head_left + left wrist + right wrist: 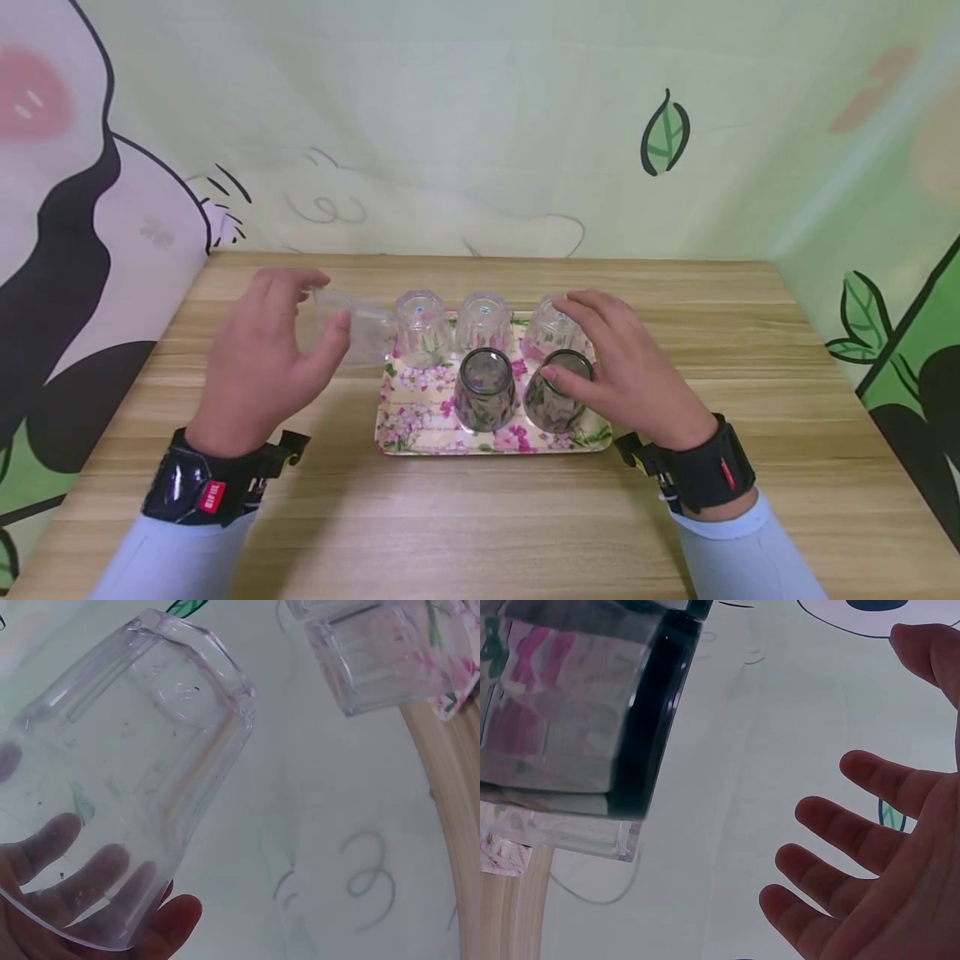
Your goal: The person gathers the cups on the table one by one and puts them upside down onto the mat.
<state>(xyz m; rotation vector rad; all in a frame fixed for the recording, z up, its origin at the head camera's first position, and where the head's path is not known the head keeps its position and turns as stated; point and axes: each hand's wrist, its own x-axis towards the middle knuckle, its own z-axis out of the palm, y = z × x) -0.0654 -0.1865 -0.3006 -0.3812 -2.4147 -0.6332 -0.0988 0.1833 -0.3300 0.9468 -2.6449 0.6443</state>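
My left hand (262,358) holds a clear glass (366,332) tilted on its side, its base toward the tray, left of the tray's edge. In the left wrist view the fingers (97,877) show through the glass near its rim. My right hand (626,367) is spread beside a smoky grey glass (553,404), and in the right wrist view its fingers stand apart from the glass. A second grey glass (485,392) sits to the left of that one. Behind them stand three clear glasses (483,321), upside down, on a flowered tray (420,417).
The tray lies on a wood-grain table (480,525). A pale green printed cloth (450,125) with cartoon drawings rises behind the table and along its sides.
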